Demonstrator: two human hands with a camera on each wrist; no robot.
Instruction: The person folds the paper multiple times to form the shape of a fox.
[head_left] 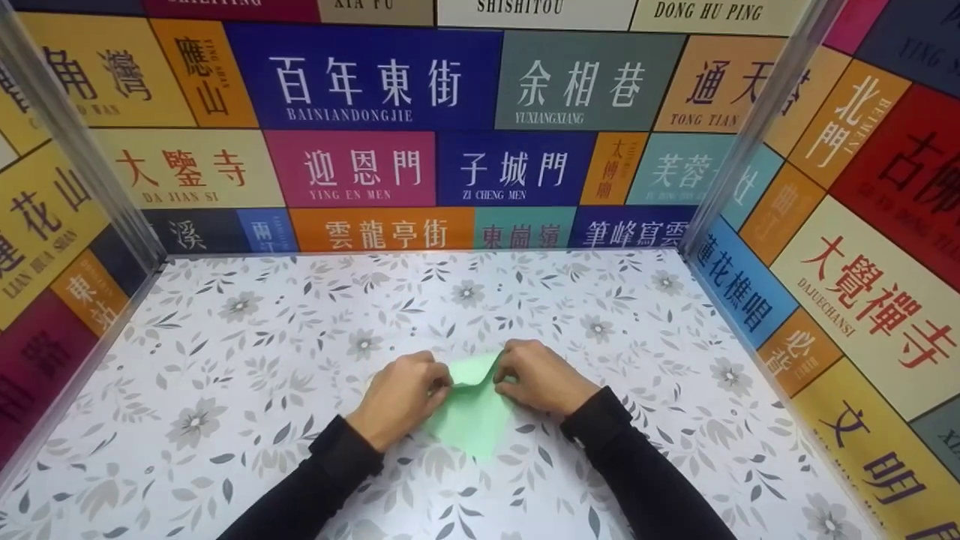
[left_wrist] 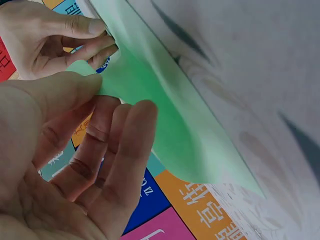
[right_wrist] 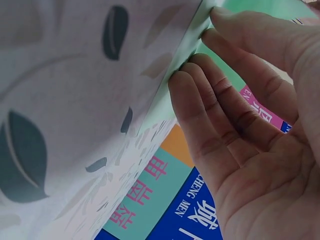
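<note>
Green paper (head_left: 474,429) is lying on a flowered tabletop (head_left: 570,300), its far part curling up; at its left the left hand (head_left: 400,394), half-curled, is pinching it, at its right the right hand (head_left: 545,379) likewise; beyond it, a sign-printed wall (head_left: 375,82) is standing

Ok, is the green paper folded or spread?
Neither fully: the green paper curls up where the left hand pinches it; its near part lies spread.

We saw the right hand (right_wrist: 265,160) touching green paper (right_wrist: 163,107) on the leaf-patterned table (right_wrist: 70,35), lettered panels (right_wrist: 145,200) beyond.
</note>
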